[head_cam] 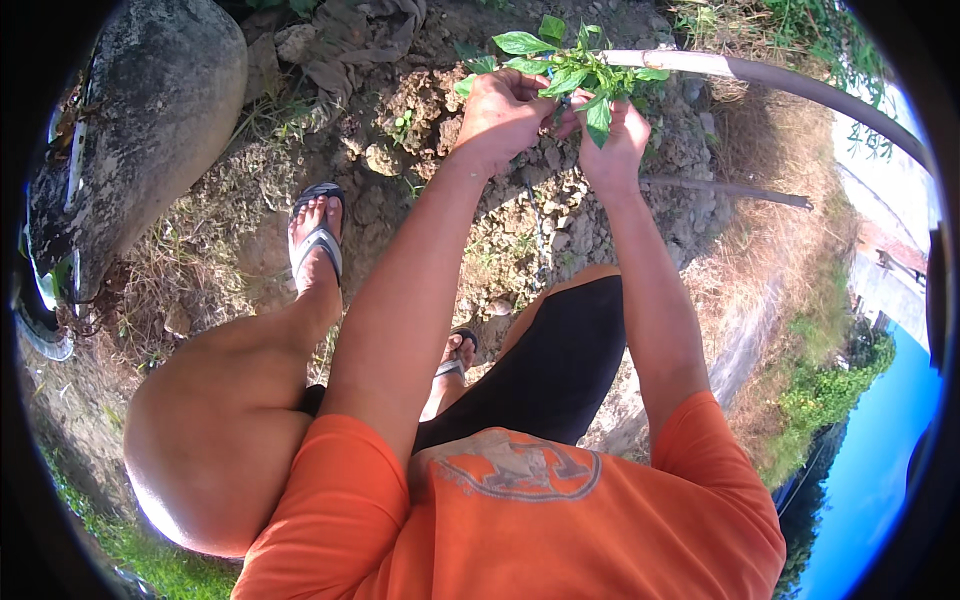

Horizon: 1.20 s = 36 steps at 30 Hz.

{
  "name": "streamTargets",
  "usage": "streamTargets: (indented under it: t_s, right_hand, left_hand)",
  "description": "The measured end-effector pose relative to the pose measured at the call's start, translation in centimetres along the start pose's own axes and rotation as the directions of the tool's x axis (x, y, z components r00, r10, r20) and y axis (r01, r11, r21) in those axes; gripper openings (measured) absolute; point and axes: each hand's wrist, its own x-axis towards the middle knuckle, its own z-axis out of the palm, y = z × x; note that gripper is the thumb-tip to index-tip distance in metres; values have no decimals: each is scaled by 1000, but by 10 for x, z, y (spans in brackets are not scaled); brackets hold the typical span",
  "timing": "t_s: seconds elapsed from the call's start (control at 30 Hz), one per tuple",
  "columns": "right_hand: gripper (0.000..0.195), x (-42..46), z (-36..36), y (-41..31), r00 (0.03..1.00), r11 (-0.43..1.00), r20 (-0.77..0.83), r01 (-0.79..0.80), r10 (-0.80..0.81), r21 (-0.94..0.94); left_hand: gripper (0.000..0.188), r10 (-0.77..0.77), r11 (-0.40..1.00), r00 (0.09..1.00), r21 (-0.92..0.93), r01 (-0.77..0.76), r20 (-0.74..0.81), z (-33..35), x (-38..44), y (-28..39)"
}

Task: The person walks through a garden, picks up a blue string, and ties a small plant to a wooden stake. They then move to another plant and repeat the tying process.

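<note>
Both hands are together at the top of the view, among the leaves of a small green plant [568,75]. My left hand [504,112] has its fingers bent at the stem side, near a bit of blue string or tie [551,69]. Close beside it on the right, my right hand [613,135] is bent under the leaves; a drooping leaf covers part of its fingers. What the fingertips pinch is hidden by the foliage. A smooth wooden stick [720,64] runs from the plant to the right rim.
A large grey, weathered rounded object [176,97] stands at the upper left. Crumbly soil and clods [424,112] lie below the plant. A thinner stick [739,190] lies right of my right wrist, by dry grass [757,240]. My sandalled feet are on the ground.
</note>
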Motion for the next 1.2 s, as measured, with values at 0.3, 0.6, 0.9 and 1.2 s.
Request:
streamTargets:
  t_s: [0.3,0.6,0.9,1.2]
  right_hand:
    - [25,2,0,7,992,994,55,113,-113,4]
    - [14,13,-11,-2,949,913,216,287,-230,-291]
    - [22,24,-22,-13,903,894,379,327,-200,-307]
    - [14,25,-8,-24,903,886,336,368,-268,-281]
  left_hand:
    - [18,1,982,1000,-190,3,25,-6,11,-4]
    - [18,6,991,997,-132,4,71,-13,10,5]
    - [15,-34,999,997,16,33,76,-14,7,15]
    - [15,138,933,990,333,-139,27,-15,12,3]
